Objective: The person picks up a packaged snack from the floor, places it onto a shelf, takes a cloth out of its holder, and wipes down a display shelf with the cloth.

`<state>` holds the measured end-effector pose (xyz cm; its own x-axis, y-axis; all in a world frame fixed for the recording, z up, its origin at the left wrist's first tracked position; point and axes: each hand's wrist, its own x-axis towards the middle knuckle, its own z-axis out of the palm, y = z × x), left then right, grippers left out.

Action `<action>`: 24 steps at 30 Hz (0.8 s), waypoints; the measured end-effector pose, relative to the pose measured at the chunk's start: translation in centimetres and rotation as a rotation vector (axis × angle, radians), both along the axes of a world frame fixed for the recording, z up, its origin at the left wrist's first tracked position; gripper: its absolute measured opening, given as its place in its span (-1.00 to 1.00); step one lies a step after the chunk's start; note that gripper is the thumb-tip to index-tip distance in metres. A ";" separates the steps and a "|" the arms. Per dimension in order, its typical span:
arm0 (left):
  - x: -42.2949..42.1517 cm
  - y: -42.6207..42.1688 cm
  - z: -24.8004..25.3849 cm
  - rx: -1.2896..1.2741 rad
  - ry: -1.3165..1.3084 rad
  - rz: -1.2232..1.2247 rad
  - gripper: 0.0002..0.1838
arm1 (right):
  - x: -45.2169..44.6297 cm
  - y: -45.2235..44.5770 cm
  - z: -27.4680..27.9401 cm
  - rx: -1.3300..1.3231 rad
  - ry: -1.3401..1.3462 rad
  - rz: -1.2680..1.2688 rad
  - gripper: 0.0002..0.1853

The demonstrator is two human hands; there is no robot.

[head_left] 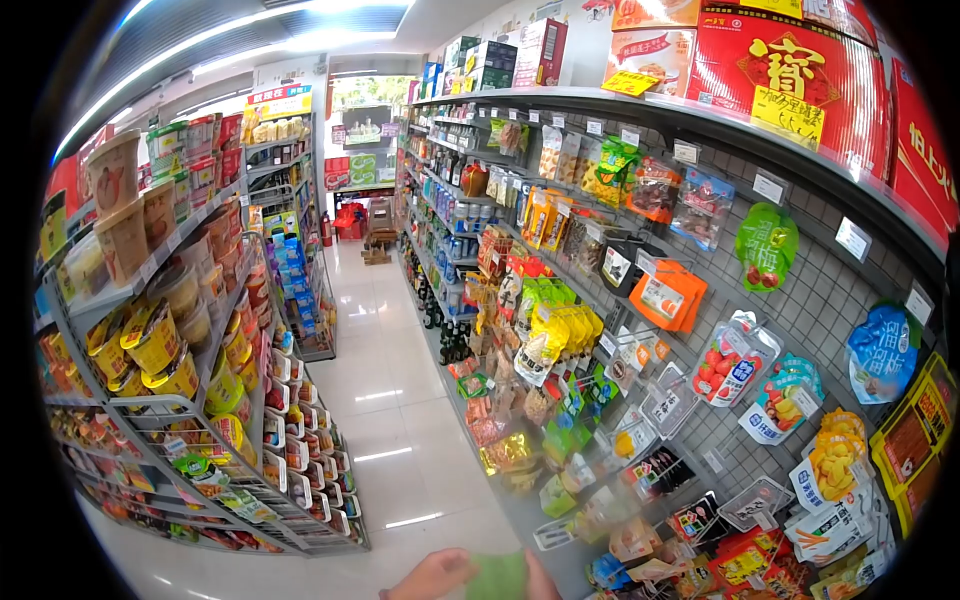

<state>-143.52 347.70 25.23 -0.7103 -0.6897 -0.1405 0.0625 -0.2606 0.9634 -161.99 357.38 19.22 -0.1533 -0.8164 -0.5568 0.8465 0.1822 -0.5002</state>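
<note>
- Green item [497, 578]: located at the bottom edge of the view, between the two hands, above the aisle floor [390, 400]. Its lower part is cut off; its exact type cannot be determined.
- Left hand [436, 575]: fingers bent inward, gripping the left edge of the green item.
- Right hand [541, 580]: closed on the right edge of the green item, thumb side toward it. Only part of this hand is visible.
- Right side: a wire mesh panel [810, 290] carries hanging packets. A green oval pouch [767, 248] hangs below the top shelf [640, 102]. A blue pouch [883, 355] hangs toward the panel's right edge. A pouch with red fruit print [735, 360] hangs lower, between the orange packets [665, 297] and the blue pouch.
- Top shelf, near end: a large red box [740, 60] stands above the front edge, with a yellow price card [788, 118] on its face.
- Left side: a shelf unit [78, 318] holds yellow cups [168, 350] in its middle tier and paper tubs [118, 165] on its upper tier, near the front corner. White-rimmed trays [298, 455] stand in columns along its aisle edge.
- Far end of aisle: a red fire extinguisher [326, 229] stands beside the floor's left edge.
</note>
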 end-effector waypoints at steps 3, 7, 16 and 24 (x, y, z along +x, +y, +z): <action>0.3 0.0 -0.3 0.003 0.058 0.003 -0.85 | 0.3 -0.1 0.3 -0.002 0.027 0.015 -0.44; 0.8 0.2 1.9 0.096 0.126 0.056 -0.77 | 1.0 -0.3 1.1 -0.008 0.085 0.037 -0.48; 6.4 -2.8 -1.3 -0.037 0.182 0.267 -0.75 | 5.5 -2.8 9.3 -0.090 0.557 0.314 -0.54; 15.5 -5.6 -1.8 0.064 0.165 0.549 -0.71 | 9.6 -9.5 1.0 -0.362 0.740 0.444 -0.73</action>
<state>-128.00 342.11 23.38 -0.2663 -0.9574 -0.1117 0.3530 -0.2047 0.9130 -152.42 347.89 20.20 0.0002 -0.9898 -0.1422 0.1805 0.1399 -0.9736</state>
